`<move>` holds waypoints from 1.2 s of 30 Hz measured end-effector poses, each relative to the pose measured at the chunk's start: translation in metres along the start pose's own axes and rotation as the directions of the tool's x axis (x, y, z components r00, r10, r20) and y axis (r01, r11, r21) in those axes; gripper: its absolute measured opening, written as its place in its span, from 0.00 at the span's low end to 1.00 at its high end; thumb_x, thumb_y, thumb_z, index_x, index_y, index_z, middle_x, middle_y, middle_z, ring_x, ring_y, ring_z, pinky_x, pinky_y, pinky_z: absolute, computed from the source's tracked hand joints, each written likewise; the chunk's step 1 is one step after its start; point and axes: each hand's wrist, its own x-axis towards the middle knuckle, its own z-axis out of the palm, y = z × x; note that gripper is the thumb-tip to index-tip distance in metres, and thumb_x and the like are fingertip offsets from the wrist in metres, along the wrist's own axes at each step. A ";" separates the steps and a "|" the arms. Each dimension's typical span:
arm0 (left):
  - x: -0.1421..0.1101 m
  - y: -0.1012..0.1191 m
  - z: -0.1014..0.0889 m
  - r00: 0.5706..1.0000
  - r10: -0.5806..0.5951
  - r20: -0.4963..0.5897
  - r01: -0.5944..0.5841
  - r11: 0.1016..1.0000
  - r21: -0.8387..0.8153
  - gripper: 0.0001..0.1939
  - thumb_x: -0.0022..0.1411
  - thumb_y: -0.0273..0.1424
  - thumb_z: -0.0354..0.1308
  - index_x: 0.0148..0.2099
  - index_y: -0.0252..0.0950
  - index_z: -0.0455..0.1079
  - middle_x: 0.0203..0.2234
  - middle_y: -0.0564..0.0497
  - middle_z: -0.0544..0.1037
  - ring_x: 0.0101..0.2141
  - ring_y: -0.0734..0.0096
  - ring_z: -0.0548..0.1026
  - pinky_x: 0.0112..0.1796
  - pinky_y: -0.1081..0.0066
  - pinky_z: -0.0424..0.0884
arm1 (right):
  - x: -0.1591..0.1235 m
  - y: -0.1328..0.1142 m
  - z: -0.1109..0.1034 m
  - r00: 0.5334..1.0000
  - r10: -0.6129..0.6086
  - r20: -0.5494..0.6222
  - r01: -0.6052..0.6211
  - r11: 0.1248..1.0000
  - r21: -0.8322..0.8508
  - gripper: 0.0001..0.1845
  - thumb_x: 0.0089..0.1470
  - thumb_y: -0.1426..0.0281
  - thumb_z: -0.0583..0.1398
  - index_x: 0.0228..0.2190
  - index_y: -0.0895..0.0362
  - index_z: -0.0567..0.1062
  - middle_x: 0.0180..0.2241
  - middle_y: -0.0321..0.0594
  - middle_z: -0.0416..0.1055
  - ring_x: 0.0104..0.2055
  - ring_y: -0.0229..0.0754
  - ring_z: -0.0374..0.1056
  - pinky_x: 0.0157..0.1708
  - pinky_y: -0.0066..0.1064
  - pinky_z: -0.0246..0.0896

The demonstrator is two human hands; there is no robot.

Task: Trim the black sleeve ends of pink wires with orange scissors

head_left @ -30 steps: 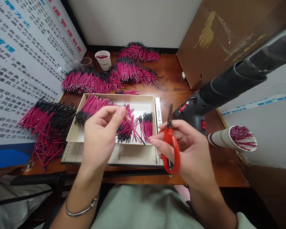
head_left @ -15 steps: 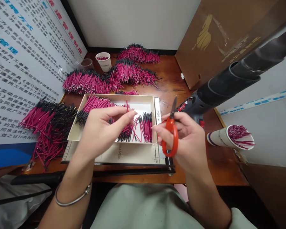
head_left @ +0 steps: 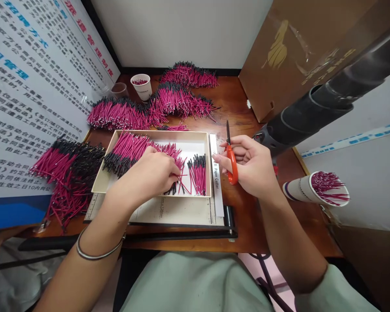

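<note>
My left hand reaches down into a shallow cream box, fingers bent and closed over the short pink wires inside. A wire shows beside the fingertips; I cannot make out what is pinched. The wires have black ends, and a separate tidy bundle stands along the box's right side. To the right of the box, my right hand is closed around orange-handled scissors, their dark blades pointing up and away from me. The scissors touch nothing else.
The box sits on a paper cutter. Wire piles lie behind it and at left. Paper cups of wire pieces stand at the back and right. A black tube slants in from the right, near a brown carton.
My left hand has gone from holding a wire upright above the box to down among the wires. My right hand has moved slightly up with the scissors, which have turned more edge-on.
</note>
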 end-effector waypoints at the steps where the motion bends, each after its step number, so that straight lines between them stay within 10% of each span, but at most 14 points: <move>1: -0.001 -0.001 -0.001 1.000 -0.002 0.004 0.002 1.000 0.001 0.13 0.62 0.28 0.56 0.30 0.39 0.81 0.28 0.48 0.82 0.32 0.67 0.75 0.45 0.62 0.59 | -0.002 0.001 0.000 1.000 -0.001 -0.004 0.001 1.000 0.002 0.34 0.34 0.53 0.78 0.35 0.60 0.72 0.22 0.34 0.71 0.20 0.33 0.65 0.21 0.25 0.59; 24: -0.018 0.000 -0.003 0.999 -0.042 0.015 0.041 0.998 0.049 0.11 0.62 0.30 0.59 0.28 0.39 0.78 0.27 0.50 0.82 0.30 0.67 0.73 0.40 0.62 0.55 | -0.012 0.010 0.000 1.000 -0.017 -0.020 0.016 1.000 -0.015 0.30 0.40 0.55 0.77 0.36 0.60 0.73 0.23 0.36 0.72 0.21 0.34 0.65 0.23 0.24 0.59; 36: -0.016 0.005 0.007 0.900 -0.305 -0.310 0.367 0.916 0.165 0.20 0.63 0.41 0.57 0.21 0.38 0.68 0.17 0.49 0.74 0.21 0.69 0.60 0.44 0.55 0.59 | -0.011 0.010 -0.001 1.000 -0.016 -0.022 0.016 1.000 -0.018 0.31 0.40 0.54 0.77 0.36 0.59 0.73 0.24 0.35 0.72 0.21 0.33 0.65 0.23 0.25 0.60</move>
